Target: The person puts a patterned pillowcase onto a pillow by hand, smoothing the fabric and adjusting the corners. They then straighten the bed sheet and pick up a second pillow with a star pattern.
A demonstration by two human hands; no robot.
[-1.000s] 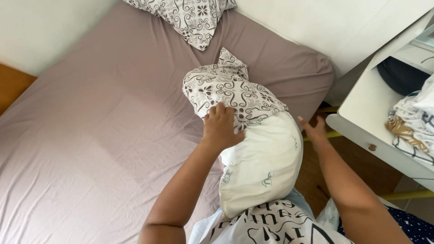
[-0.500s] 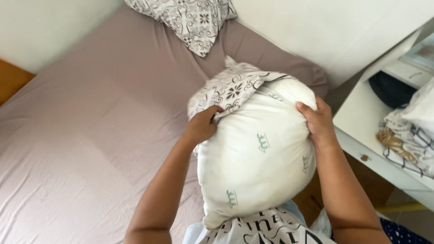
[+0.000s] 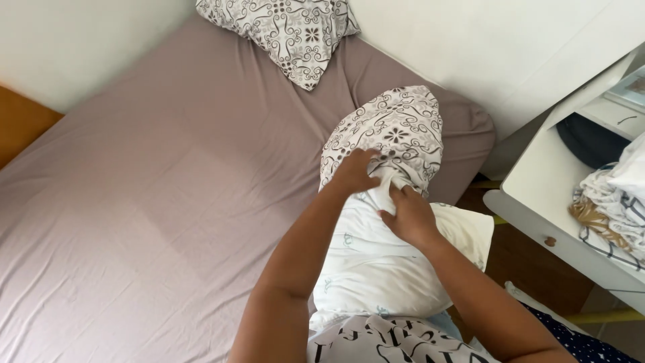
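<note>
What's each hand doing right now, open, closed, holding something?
Left hand: fingers closed on the patterned pillowcase edge.
Right hand: fingers closed on the white pillow near the case opening.

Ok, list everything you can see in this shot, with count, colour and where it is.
Bed: one, mauve-grey fitted sheet, fills the left.
Cased pillow: one, white with grey floral print, at the head of the bed.
Bare pillow: one, white, in front of the person.
Pillowcase: one, same floral print, over the bare pillow's far end.
Side table: one, white, right.
Folded laundry: a pile, white and patterned, on the side table.
Left hand: grips the pillowcase edge.
Right hand: grips the bare pillow.
</note>
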